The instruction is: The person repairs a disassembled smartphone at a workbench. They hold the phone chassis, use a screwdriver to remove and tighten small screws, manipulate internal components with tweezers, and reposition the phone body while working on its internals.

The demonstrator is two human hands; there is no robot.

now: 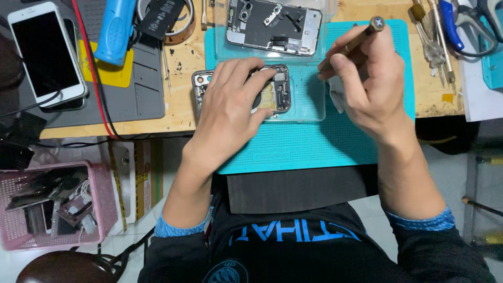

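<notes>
My left hand (230,107) lies flat on an opened phone body (280,91), pressing it down on a clear tray over the teal work mat (314,147). My right hand (367,86) grips a brass-handled screwdriver (356,39) like a pen, its tip hidden near the phone's right edge. A small white wipe (335,97) peeks out under the right palm. A second opened phone chassis (275,26) rests in a clear tray at the mat's far end.
A white phone (44,52) lies on a grey mat (141,89) at left, beside a blue tool (115,29) and red cable (91,68). Tweezers and screwdrivers (435,36) lie at right. A pink basket (52,204) of parts sits on the floor.
</notes>
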